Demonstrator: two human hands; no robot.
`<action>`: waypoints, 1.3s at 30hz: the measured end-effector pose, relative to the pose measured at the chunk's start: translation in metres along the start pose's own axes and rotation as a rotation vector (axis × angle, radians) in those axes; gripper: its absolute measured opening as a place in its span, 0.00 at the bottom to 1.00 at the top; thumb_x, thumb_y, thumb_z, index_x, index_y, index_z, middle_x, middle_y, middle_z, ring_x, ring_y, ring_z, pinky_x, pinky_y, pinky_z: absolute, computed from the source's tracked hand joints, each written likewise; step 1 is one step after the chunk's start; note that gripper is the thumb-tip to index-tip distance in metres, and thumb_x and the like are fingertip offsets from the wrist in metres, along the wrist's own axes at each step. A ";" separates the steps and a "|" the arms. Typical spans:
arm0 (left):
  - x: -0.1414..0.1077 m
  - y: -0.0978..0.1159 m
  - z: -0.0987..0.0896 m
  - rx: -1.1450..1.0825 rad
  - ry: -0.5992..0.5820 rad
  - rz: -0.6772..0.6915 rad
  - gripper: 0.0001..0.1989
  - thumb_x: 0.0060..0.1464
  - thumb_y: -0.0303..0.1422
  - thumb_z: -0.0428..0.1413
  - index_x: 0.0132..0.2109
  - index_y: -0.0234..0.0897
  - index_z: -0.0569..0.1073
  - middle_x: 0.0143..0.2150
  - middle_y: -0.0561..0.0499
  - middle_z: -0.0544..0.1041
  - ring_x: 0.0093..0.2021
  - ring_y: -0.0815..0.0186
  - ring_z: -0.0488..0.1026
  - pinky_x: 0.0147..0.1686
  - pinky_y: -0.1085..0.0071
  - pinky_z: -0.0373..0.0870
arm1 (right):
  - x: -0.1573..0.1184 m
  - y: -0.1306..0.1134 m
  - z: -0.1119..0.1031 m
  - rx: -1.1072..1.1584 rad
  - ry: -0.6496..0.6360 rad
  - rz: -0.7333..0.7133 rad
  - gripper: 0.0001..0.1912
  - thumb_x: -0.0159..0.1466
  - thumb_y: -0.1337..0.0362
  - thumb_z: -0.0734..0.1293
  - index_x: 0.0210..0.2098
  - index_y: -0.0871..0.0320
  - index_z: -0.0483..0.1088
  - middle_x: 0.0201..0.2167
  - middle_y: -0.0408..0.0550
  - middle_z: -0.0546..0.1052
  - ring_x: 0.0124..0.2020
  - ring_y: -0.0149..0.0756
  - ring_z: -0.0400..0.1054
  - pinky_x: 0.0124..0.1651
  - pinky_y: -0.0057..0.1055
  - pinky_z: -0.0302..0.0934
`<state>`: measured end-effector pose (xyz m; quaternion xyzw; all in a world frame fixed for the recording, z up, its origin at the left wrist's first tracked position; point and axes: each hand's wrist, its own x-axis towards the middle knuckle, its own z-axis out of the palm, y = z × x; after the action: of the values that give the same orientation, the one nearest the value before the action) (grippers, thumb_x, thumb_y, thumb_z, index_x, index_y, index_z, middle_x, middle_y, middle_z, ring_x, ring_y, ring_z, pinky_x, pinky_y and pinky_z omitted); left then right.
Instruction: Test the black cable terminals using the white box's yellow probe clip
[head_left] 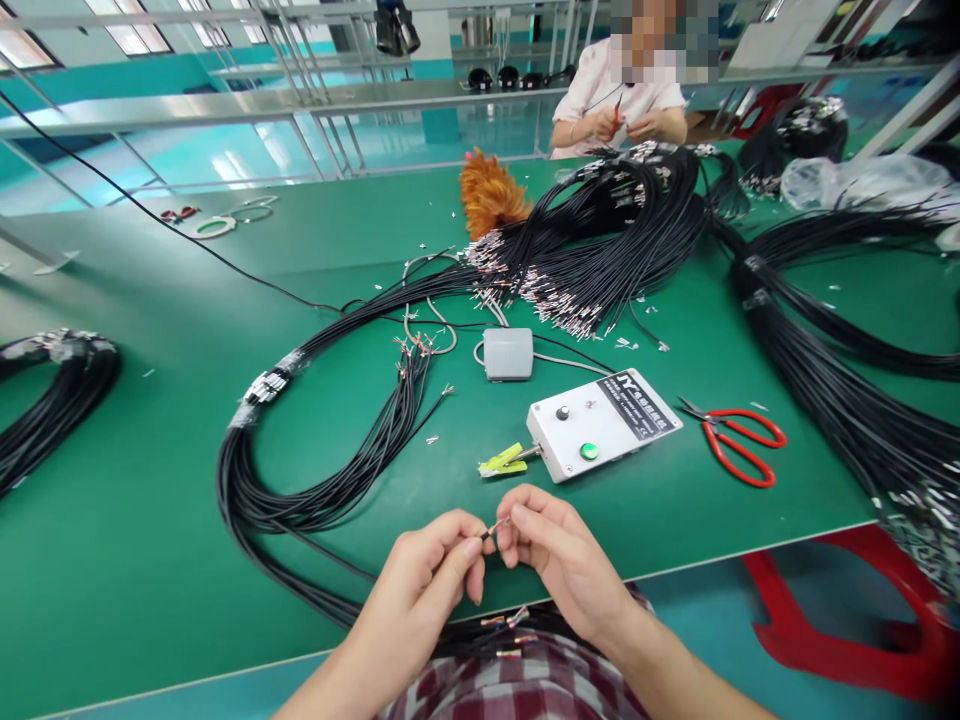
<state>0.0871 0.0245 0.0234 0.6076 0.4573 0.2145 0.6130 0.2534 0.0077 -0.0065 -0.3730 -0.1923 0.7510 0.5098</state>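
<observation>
My left hand (pixel 442 555) pinches the black jacket of a thin cable (pixel 488 533) close to its stripped end. At that end my right hand (pixel 544 545) has thumb and forefinger closed on the fine coloured wires. Other black cables with bare coloured ends (pixel 510 625) lie across my lap, below the hands. Just beyond my fingers is a white box-shaped machine (pixel 604 425) with a knob, a green button and a yellow-tabbed tip (pixel 502 461). A bent cable bundle (pixel 247 480), wrapped in clear film, curves around to the left.
Red-handled scissors (pixel 742 440) lie right of the machine. Behind it sit a grey box (pixel 508 355), a large heap of black cables (pixel 622 230) and an orange feathery duster (pixel 491 195). More bundles (pixel 817 380) cover the right side. Across the table a co-worker (pixel 622 110) holds a red-handled tool.
</observation>
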 end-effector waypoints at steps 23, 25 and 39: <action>-0.001 -0.006 0.001 -0.130 -0.011 -0.035 0.18 0.63 0.45 0.50 0.36 0.35 0.70 0.23 0.56 0.67 0.20 0.73 0.55 0.18 0.78 0.50 | -0.006 0.013 -0.005 0.245 -0.035 0.212 0.14 0.54 0.60 0.78 0.29 0.61 0.71 0.22 0.39 0.71 0.22 0.22 0.61 0.30 0.21 0.57; -0.002 -0.007 0.001 -0.109 -0.010 -0.027 0.17 0.64 0.44 0.49 0.35 0.35 0.70 0.22 0.56 0.67 0.21 0.73 0.55 0.18 0.78 0.50 | -0.005 0.011 -0.006 0.198 -0.027 0.179 0.15 0.54 0.59 0.77 0.29 0.61 0.71 0.22 0.39 0.71 0.22 0.22 0.61 0.30 0.22 0.58; -0.002 -0.004 0.002 0.156 0.032 0.135 0.14 0.65 0.36 0.48 0.34 0.37 0.71 0.24 0.56 0.69 0.26 0.69 0.65 0.29 0.75 0.61 | -0.010 0.007 0.000 0.209 0.022 0.118 0.15 0.54 0.60 0.76 0.33 0.58 0.68 0.20 0.37 0.71 0.21 0.23 0.61 0.29 0.23 0.56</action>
<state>0.0872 0.0213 0.0201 0.6792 0.4406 0.2288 0.5406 0.2508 -0.0040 -0.0073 -0.3365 -0.0851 0.7916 0.5029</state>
